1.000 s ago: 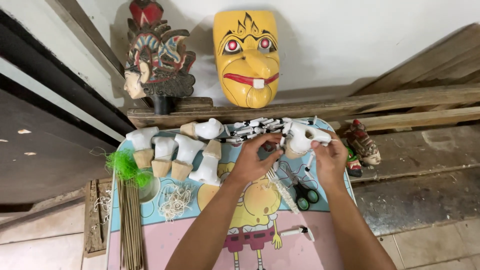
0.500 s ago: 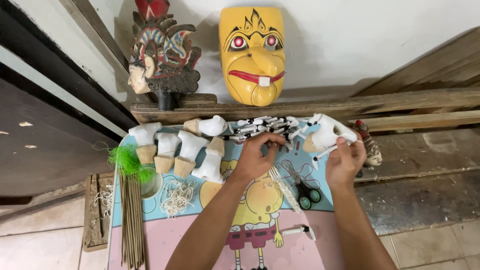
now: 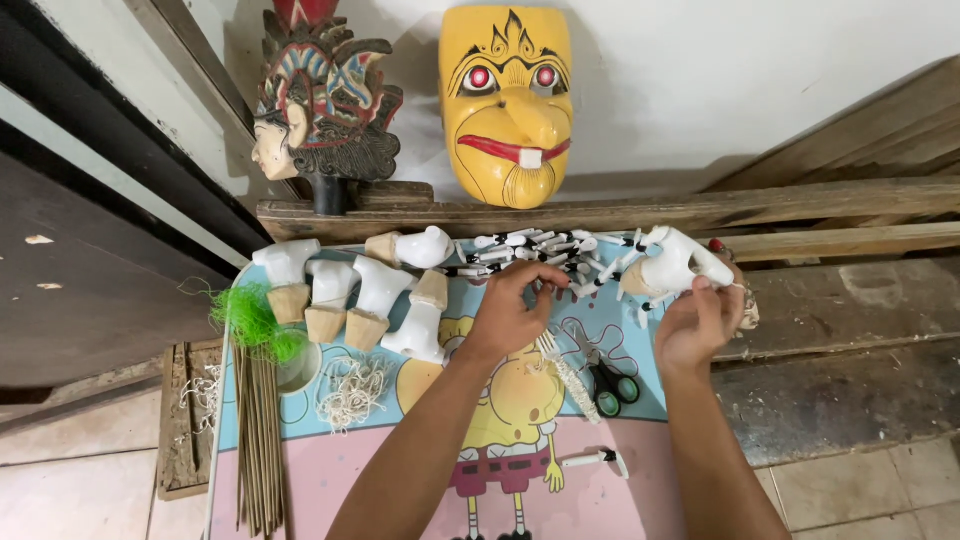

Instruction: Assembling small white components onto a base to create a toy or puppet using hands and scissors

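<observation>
- Against the white wall lean a yellow mask [image 3: 507,100] and a cartoon-printed table [image 3: 330,470].
- Your right hand [image 3: 698,322] grips a white puppet head [image 3: 672,265] above the table's far right corner.
- Your left hand [image 3: 508,308] pinches one of the small striped pieces [image 3: 530,250] lying at the far edge.

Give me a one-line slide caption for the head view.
Right hand lifts a white puppet head; left hand picks among small white pieces.
</observation>
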